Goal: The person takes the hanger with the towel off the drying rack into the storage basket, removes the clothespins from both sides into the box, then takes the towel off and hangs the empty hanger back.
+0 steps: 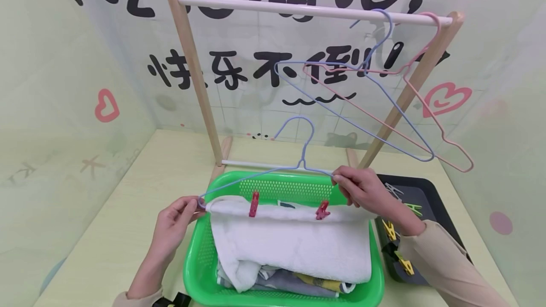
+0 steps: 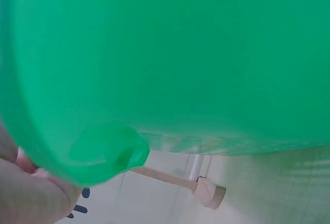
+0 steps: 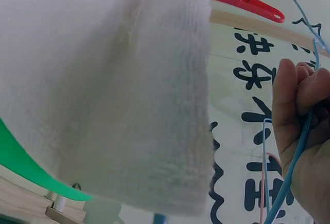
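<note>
A white towel (image 1: 294, 243) is folded over the lower bar of a blue clothes hanger (image 1: 302, 155), above a green basket (image 1: 194, 255). Two red clothespins (image 1: 254, 204) clip its upper fold. My left hand (image 1: 172, 224) pinches the hanger's left corner beside the towel's edge. On the other side my right hand (image 1: 362, 191) grips the hanger's sloping right arm. From the right wrist, the towel (image 3: 113, 100) hangs close, and the fingers curl round the blue hanger arm (image 3: 294, 170). The basket's green wall (image 2: 180, 64) hides most of the left wrist view.
Behind the basket stands a rack with wooden posts (image 1: 194, 75) and a white top rail (image 1: 298, 9). A blue hanger (image 1: 324, 103) and a pink hanger (image 1: 441, 122) hang at its right. A dark tray (image 1: 431, 203) with several clothespins lies right of the basket. Folded cloths (image 1: 290, 283) fill the basket.
</note>
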{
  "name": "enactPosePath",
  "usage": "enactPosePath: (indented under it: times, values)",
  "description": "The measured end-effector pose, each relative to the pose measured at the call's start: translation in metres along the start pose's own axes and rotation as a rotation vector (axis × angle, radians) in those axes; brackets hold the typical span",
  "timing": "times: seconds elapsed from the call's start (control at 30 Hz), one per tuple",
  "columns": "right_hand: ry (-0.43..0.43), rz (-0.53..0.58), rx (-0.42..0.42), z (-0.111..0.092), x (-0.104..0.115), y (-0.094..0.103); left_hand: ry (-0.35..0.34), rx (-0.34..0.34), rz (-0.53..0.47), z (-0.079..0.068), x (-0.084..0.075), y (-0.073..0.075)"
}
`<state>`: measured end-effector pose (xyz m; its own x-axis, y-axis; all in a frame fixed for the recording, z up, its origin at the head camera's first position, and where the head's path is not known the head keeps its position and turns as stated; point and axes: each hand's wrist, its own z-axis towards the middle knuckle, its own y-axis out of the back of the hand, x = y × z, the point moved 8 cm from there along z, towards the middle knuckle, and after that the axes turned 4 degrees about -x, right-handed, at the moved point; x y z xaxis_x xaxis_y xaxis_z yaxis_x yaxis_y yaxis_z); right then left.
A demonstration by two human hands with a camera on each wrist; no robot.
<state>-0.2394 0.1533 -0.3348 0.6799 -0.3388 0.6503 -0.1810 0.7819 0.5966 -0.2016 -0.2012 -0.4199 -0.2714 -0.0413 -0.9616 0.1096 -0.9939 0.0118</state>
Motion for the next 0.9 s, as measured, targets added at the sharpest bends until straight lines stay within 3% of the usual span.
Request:
enactPosePath:
  times: [0.23, 0.53, 0.8, 0.9]
  values:
    - [-0.163, 0.014, 0.055, 0.001, -0.016, -0.009, 0.08, -0.007, 0.056, -0.003, 0.006, 0.0]
    - [-0.305, 0.033, 0.151, 0.0, -0.03, -0.023, 0.235, 0.074, 0.029, -0.009, 0.016, -0.005]
    - [-0.337, -0.005, 0.193, -0.002, -0.043, -0.035, 0.385, 0.146, -0.054, -0.013, 0.029, -0.009]
    - [-0.252, -0.093, 0.128, 0.001, -0.037, -0.031, 0.409, 0.171, -0.107, -0.014, 0.03, -0.01]
